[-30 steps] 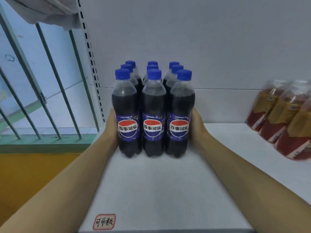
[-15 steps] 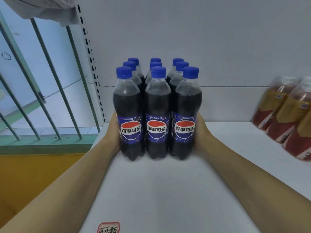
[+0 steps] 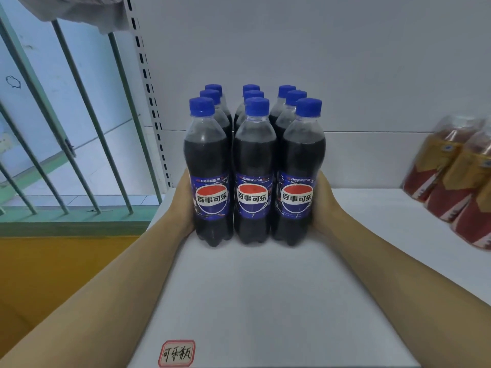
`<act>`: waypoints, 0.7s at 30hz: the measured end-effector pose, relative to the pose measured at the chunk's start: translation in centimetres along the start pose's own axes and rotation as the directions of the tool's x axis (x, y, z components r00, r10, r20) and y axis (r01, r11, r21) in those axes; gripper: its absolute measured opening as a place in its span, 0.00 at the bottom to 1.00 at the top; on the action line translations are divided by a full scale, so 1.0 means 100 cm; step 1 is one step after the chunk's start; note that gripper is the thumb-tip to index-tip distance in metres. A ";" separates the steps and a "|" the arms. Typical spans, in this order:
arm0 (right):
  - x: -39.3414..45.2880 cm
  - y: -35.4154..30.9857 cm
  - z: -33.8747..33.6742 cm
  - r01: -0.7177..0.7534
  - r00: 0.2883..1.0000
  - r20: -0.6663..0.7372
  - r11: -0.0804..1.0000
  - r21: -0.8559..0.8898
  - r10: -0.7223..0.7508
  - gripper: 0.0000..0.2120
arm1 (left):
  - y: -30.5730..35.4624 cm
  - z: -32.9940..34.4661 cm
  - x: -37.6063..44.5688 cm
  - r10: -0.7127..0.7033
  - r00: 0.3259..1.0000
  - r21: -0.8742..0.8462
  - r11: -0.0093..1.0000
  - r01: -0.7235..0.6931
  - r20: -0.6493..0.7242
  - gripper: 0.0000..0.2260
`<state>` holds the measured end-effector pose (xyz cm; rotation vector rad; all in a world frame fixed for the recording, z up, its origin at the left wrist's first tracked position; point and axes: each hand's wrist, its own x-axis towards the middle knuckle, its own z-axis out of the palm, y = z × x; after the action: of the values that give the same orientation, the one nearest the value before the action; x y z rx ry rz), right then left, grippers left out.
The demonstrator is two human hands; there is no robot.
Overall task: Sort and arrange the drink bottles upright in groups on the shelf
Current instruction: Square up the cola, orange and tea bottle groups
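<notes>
Nine cola bottles (image 3: pixel 253 166) stand upright on the white shelf (image 3: pixel 255 288) in a tight block, three rows of three, all with blue caps. The left hand (image 3: pixel 184 203) presses against the left side of the block, at the label of the front-left bottle; the right hand (image 3: pixel 322 203) presses against the right side, at the front-right bottle. Only the heel and back of each hand show; the fingers run behind the block, so whether they lie straight or curl round the bottles cannot be told. Both forearms reach in from the near edge of the shelf, one on each side of the block.

Each front bottle carries a blue label with a red, white and blue globe and the white band reading 百事可乐; a smaller line above it is too blurred to read. Nearer than the block, at the shelf's front edge, a red-bordered sticker (image 3: pixel 177 353) bears handwritten characters, apparently 可乐瓶. Right of the block, well apart, stand tea bottles (image 3: pixel 451 176) with yellow-and-red labels, their writing unreadable.
</notes>
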<state>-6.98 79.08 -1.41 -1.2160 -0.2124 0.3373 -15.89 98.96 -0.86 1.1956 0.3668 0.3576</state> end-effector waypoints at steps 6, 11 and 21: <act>-0.014 -0.015 -0.032 0.154 0.985 0.089 0.983 -0.097 -0.145 0.53 | 0.021 -0.042 -0.011 0.092 0.963 0.287 0.944 -0.165 0.252 0.27; -0.039 0.013 -0.040 0.196 0.975 0.172 0.911 -0.364 -0.141 0.63 | -0.009 -0.043 -0.048 0.171 0.901 0.495 0.787 -0.369 0.400 0.52; -0.049 0.038 0.002 0.383 0.913 0.043 0.816 -0.433 -0.406 0.50 | -0.035 -0.031 -0.035 0.384 0.903 0.587 0.693 -0.419 0.192 0.38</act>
<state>-12.10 78.61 -4.81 -1.5793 -0.5088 -0.1182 -20.14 98.82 -4.82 1.9490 0.1637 0.6152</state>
